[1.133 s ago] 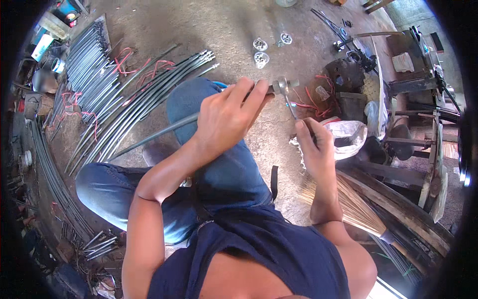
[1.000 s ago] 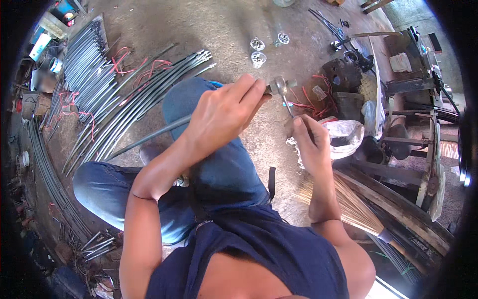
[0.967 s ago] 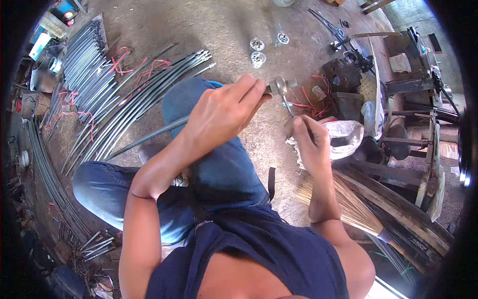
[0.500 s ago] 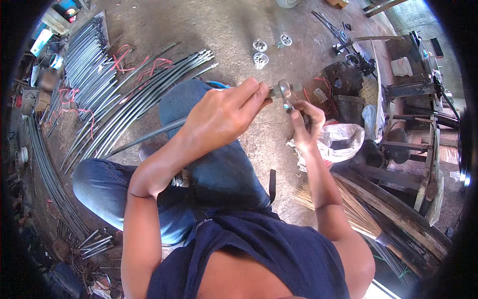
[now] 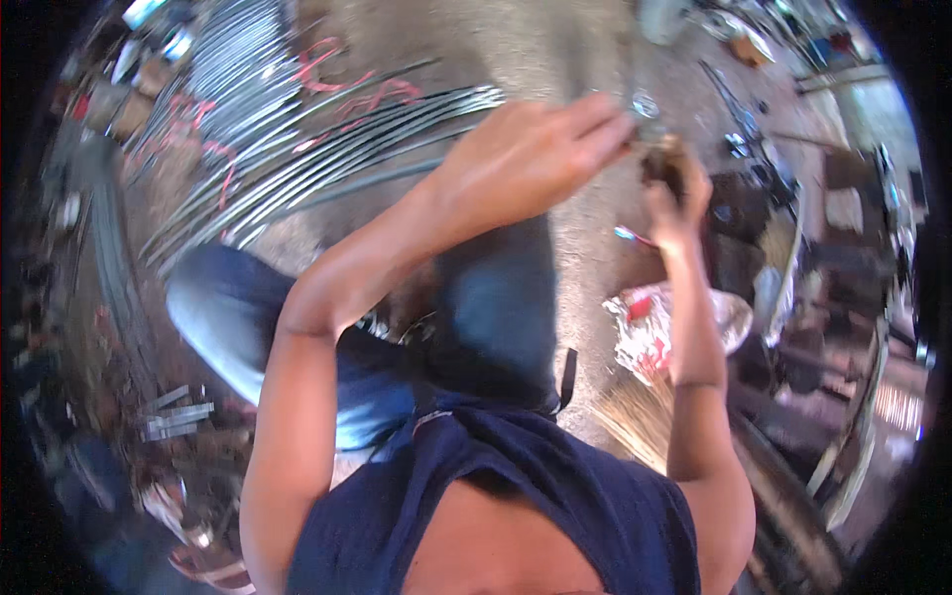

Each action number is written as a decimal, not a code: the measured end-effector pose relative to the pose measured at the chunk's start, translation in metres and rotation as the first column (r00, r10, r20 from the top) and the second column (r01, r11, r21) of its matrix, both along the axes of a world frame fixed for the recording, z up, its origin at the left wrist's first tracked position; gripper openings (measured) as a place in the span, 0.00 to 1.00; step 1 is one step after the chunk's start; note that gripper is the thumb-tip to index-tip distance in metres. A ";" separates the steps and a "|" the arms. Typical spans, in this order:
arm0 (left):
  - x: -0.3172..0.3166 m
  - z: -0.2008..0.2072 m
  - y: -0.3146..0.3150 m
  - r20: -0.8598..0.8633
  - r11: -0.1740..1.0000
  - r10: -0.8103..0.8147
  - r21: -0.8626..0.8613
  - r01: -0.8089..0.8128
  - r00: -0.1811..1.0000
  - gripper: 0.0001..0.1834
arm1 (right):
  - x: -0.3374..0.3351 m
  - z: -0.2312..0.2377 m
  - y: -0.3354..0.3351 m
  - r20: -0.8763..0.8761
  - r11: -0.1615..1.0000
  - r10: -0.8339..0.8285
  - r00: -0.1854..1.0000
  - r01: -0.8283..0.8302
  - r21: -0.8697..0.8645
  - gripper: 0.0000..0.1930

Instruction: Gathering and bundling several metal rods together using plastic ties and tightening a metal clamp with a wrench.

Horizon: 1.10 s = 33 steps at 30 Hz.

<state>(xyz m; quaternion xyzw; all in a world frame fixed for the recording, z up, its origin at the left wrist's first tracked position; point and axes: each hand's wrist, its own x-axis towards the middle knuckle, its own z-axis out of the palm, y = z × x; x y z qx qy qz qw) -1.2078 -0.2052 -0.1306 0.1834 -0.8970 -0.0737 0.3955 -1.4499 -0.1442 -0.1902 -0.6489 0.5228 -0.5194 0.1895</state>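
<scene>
My left hand [image 5: 545,149] is closed around a long grey metal rod [image 5: 367,186], which runs back to the left behind my forearm. Just right of those fingers, my right hand [image 5: 684,203] grips a dark metal piece [image 5: 662,159], held at the rod's end. Motion blurs this piece; half a second ago it showed a rounded, ring-like head. Whether it touches the rod now I cannot tell.
Bundles of metal rods [image 5: 243,69] and red ties [image 5: 317,64] lie on the floor at left. A white plastic sack [image 5: 729,317] and a straw broom [image 5: 635,421] are by my right arm. Wooden and metal frames [image 5: 853,337] stand at right.
The view has shifted and blurred. Both hands appear farther right and a little higher in the picture, still close together, with the rod more level. My right fingers have turned around the metal piece.
</scene>
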 end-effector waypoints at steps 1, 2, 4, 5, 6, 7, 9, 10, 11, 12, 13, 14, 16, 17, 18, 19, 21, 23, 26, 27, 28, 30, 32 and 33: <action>-0.003 -0.001 -0.004 0.015 1.000 0.002 0.015 -0.003 1.000 0.12 | 0.005 0.005 -0.005 0.219 0.999 0.016 0.976 -0.024 0.031 0.43; -0.002 -0.004 -0.006 0.023 1.000 0.011 0.018 -0.011 1.000 0.12 | 0.013 0.037 -0.005 0.272 0.969 0.105 0.956 -0.160 0.188 0.49; -0.008 -0.009 -0.008 0.032 0.999 0.015 0.028 -0.016 0.999 0.12 | 0.015 0.065 -0.015 0.411 0.886 0.108 0.905 -0.275 0.372 0.48; -0.011 -0.012 -0.006 0.028 0.999 0.023 0.031 -0.024 0.999 0.12 | 0.007 0.062 -0.021 0.420 0.865 0.270 0.866 -0.410 0.290 0.40; -0.010 -0.014 -0.004 0.020 0.999 0.043 0.034 -0.043 0.999 0.12 | -0.003 0.057 -0.029 0.420 0.840 0.263 0.869 -0.420 0.342 0.35; -0.009 -0.015 -0.008 0.016 0.997 0.067 0.041 -0.068 0.998 0.12 | -0.006 0.056 -0.038 0.408 0.816 0.256 0.876 -0.422 0.394 0.30; -0.007 -0.026 -0.022 -0.014 0.990 0.092 0.108 -0.090 0.996 0.13 | 0.010 0.057 -0.053 0.392 0.824 0.247 0.886 -0.405 0.397 0.23; -0.001 -0.022 -0.024 -0.002 0.983 0.076 0.168 -0.074 0.997 0.16 | 0.011 0.056 -0.057 0.348 0.840 0.199 0.916 -0.342 0.421 0.23; 0.004 -0.023 -0.029 -0.005 0.980 0.079 0.181 -0.077 0.997 0.16 | 0.012 0.055 -0.061 0.303 0.854 0.150 0.941 -0.278 0.440 0.22; 0.009 -0.027 -0.038 -0.122 0.981 0.129 0.158 -0.109 0.984 0.22 | 0.016 0.054 -0.064 0.333 0.852 0.073 0.940 -0.232 0.469 0.19; 0.017 -0.030 -0.050 -0.235 0.980 0.174 0.135 -0.145 0.956 0.27 | 0.022 0.055 -0.071 0.336 0.847 0.071 0.939 -0.234 0.476 0.19; 0.029 -0.030 -0.067 -0.197 0.964 0.204 0.211 -0.162 0.959 0.31 | 0.028 0.059 -0.077 0.361 0.835 0.043 0.932 -0.231 0.499 0.17; 0.062 -0.018 -0.097 -0.248 0.949 0.224 0.275 -0.154 0.943 0.25 | 0.028 0.054 -0.095 0.399 0.822 -0.012 0.917 -0.217 0.526 0.14; 0.080 -0.011 -0.107 -0.341 0.956 0.214 0.268 -0.123 0.916 0.14 | 0.023 0.051 -0.103 0.399 0.822 -0.023 0.917 -0.209 0.529 0.14; 0.099 -0.014 -0.126 -0.413 0.973 0.223 0.142 -0.180 0.883 0.15 | 0.022 0.047 -0.112 0.417 0.827 -0.019 0.909 -0.220 0.517 0.14; 0.115 -0.016 -0.142 -0.488 0.973 0.210 0.017 -0.232 0.847 0.16 | 0.019 0.045 -0.118 0.433 0.835 -0.024 0.901 -0.220 0.505 0.14; 0.164 0.003 -0.123 -0.264 0.754 0.536 0.578 -0.313 0.802 0.22 | 0.024 0.038 -0.129 0.455 0.835 0.021 0.890 -0.266 0.482 0.13; 0.189 0.007 -0.123 -0.303 0.680 0.658 0.633 -0.371 0.689 0.27 | 0.028 0.034 -0.134 0.456 0.842 0.012 0.890 -0.255 0.475 0.12; 0.224 0.005 -0.118 -0.328 0.662 0.694 0.641 -0.389 0.641 0.28 | 0.018 0.024 -0.138 0.450 0.832 0.000 0.893 -0.250 0.496 0.13; 0.233 0.007 -0.114 -0.325 0.663 0.694 0.636 -0.395 0.642 0.28 | 0.018 0.023 -0.137 0.435 0.822 -0.016 0.900 -0.236 0.519 0.14; 0.237 0.006 -0.111 -0.304 0.622 0.729 0.668 -0.408 0.613 0.28 | 0.017 0.022 -0.136 0.436 0.820 -0.023 0.900 -0.233 0.523 0.14; 0.241 0.004 -0.107 -0.258 0.539 0.788 0.729 -0.423 0.559 0.28 | 0.018 0.020 -0.135 0.434 0.834 -0.029 0.900 -0.217 0.507 0.15; 0.229 0.014 -0.089 -0.272 0.553 0.789 0.705 -0.444 0.551 0.29 | 0.017 0.018 -0.136 0.432 0.840 -0.010 0.902 -0.227 0.494 0.15; 0.223 0.017 -0.084 -0.281 0.561 0.791 0.685 -0.464 0.543 0.29 | 0.015 0.016 -0.137 0.428 0.841 0.005 0.904 -0.235 0.487 0.15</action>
